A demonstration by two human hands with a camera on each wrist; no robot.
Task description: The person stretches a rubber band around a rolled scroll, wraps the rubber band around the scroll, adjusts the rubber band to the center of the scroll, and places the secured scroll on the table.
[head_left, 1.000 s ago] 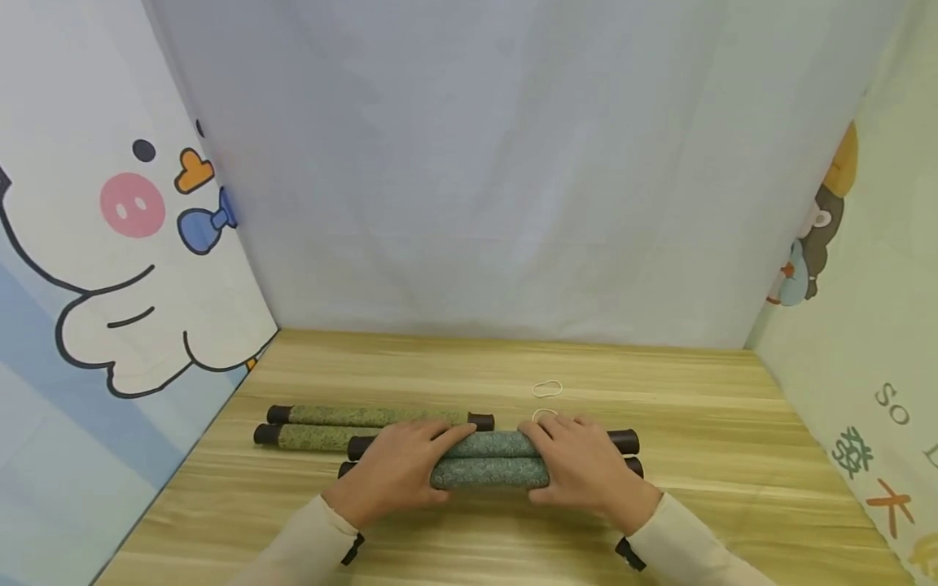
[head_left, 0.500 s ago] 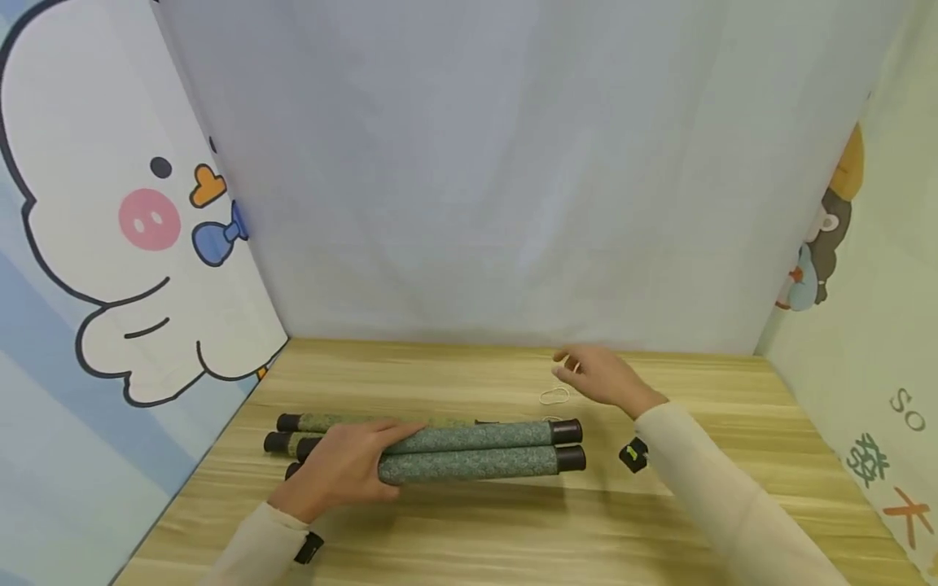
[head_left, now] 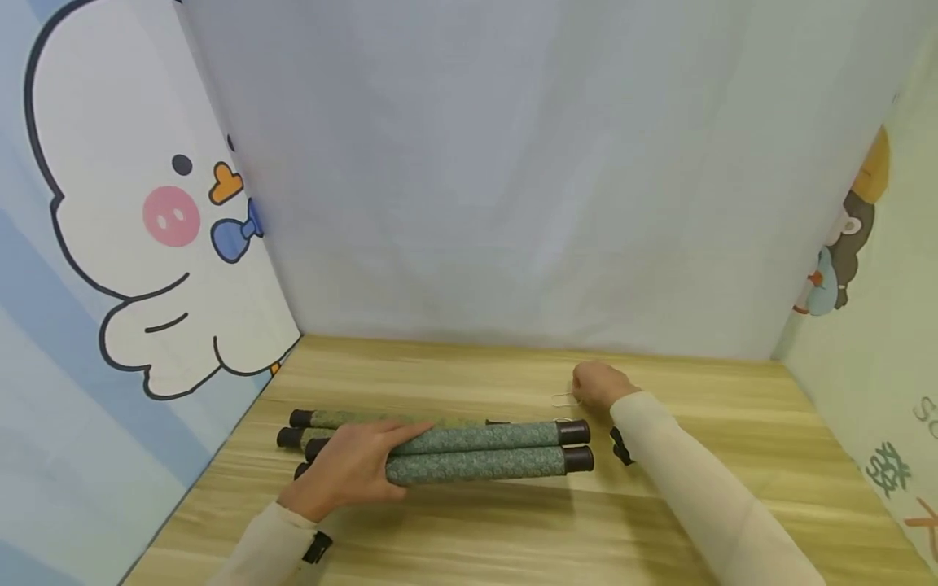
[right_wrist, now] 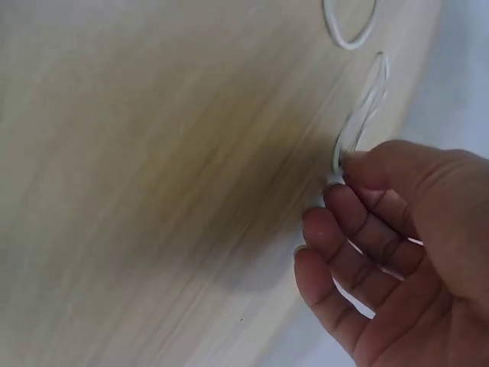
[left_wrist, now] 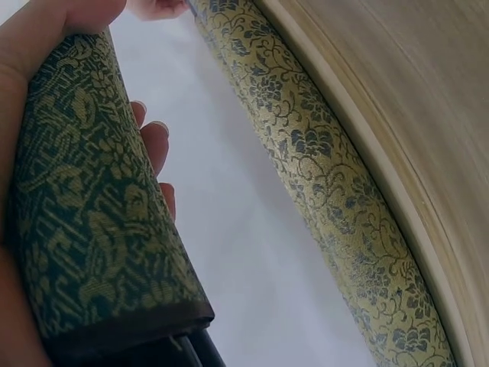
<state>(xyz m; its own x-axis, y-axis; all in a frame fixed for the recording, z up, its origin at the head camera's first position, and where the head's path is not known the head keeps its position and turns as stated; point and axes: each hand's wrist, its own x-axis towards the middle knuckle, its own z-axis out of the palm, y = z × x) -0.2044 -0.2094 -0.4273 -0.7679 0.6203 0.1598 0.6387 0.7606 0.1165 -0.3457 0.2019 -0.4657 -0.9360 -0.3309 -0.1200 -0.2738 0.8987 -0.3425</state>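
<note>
My left hand [head_left: 355, 468] grips a pair of teal patterned scrolls [head_left: 476, 465] with dark end knobs, laid side by side and held near their left part. In the left wrist view the fingers curl round the teal brocade [left_wrist: 92, 191]. At the back of the table, my right hand [head_left: 599, 384] pinches one end of a thin white rubber band [right_wrist: 374, 95] between thumb and index finger, its other fingers bent loosely. A second white band [right_wrist: 351, 38] lies close by on the wood.
Two yellow-green patterned scrolls [head_left: 330, 418] with dark knobs lie behind the teal pair, partly covered by it. The wooden table [head_left: 476, 537] ends at a pale curtain [head_left: 513, 203] behind, with printed cloth walls on both sides.
My right hand has let go of the teal scrolls, reached back and taken hold of a rubber band. The left hand has shifted left with the scrolls in its grip.
</note>
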